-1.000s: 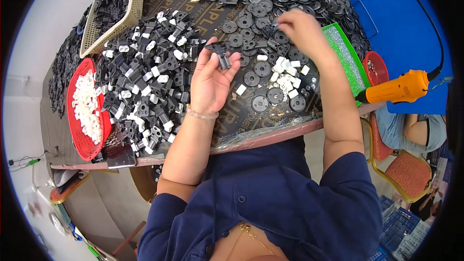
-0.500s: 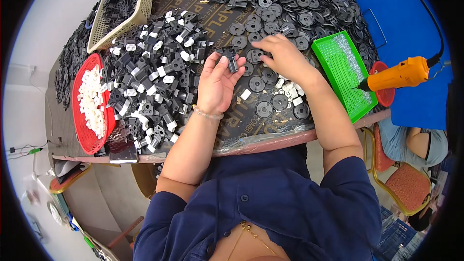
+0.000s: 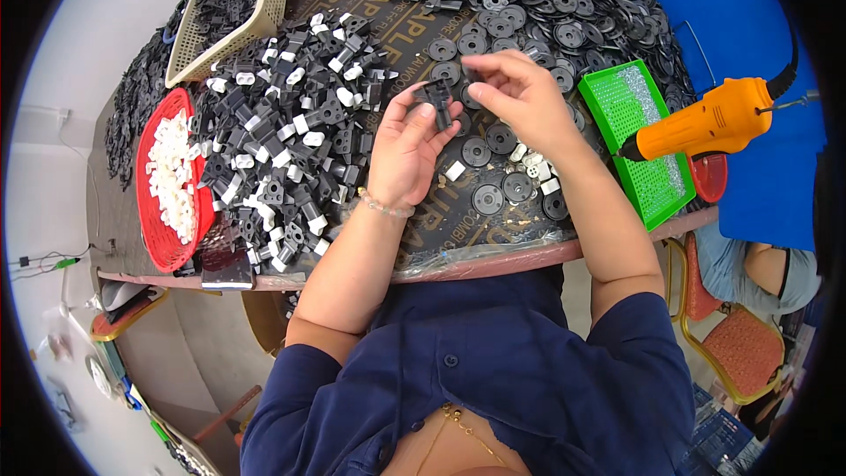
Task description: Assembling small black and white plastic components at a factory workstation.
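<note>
My left hand (image 3: 401, 159), palm up, has its fingers closed around a black plastic bracket-like part (image 3: 438, 100). Just to its right, my right hand (image 3: 527, 104) pinches a dark disc (image 3: 472, 76) between thumb and fingers, tilted nearly edge-on and partly hidden. The two held pieces are close together; whether they touch I cannot tell. Loose round black discs (image 3: 476, 152) lie on the table below and around the hands. A small white block (image 3: 455, 171) rests near my left wrist, and a cluster of white pieces (image 3: 534, 165) lies below my right hand.
Black parts with white ends (image 3: 304, 138) are heaped at left, beside a red basket (image 3: 144, 211) of white pieces. A beige basket (image 3: 266, 22) stands behind. At right, an orange power screwdriver (image 3: 705, 121) hangs over a green tray (image 3: 627, 178) of screws, near a blue bin (image 3: 740, 18).
My right hand has lifted a disc from the table and brought it toward the part in my left hand. The screwdriver has swung left over the tray. The view has shifted slightly.
</note>
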